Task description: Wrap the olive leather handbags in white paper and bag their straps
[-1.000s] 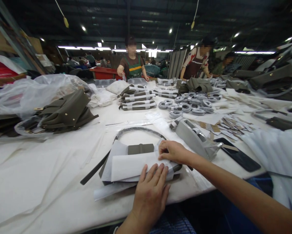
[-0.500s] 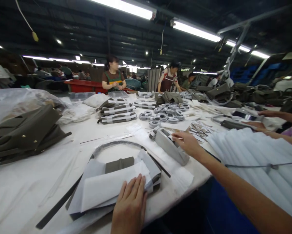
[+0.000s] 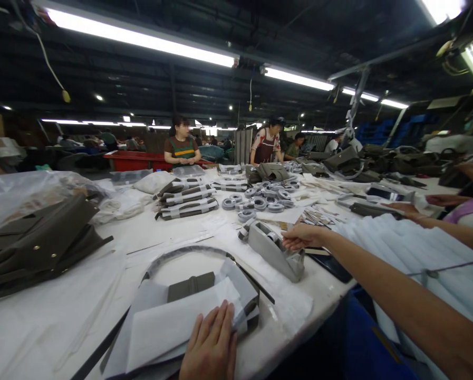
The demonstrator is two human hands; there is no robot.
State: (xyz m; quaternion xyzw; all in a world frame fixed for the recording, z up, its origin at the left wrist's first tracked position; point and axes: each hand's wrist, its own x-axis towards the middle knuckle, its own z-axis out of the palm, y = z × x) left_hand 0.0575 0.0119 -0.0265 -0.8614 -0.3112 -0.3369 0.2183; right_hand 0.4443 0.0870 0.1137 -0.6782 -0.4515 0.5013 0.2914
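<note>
In the head view a dark olive handbag (image 3: 191, 286) lies on the white table, its wrapped handle (image 3: 192, 250) arched away from me. A white foam sheet (image 3: 169, 330) covers much of its front. My left hand (image 3: 212, 343) rests flat on the sheet's right end, fingers stretched out. To the right of the bag stands a grey tape dispenser (image 3: 270, 253). My right hand (image 3: 305, 236) is beside the dispenser's upper right side, fingers curled together. Whatever they pinch is too small to make out.
Stacked wrapped straps (image 3: 189, 203) and coiled straps (image 3: 260, 203) lie farther back. Another olive bag (image 3: 42, 243) sits at left. White foam sheets (image 3: 378, 237) fill a blue bin (image 3: 370, 338) at right. A co-worker's arm (image 3: 437, 224) reaches in at right; other people stand behind the table.
The view has tilted up slightly. My right hand has drawn a little away from the dispenser's top, its fingers more curled. My left hand stays on the foam sheet.
</note>
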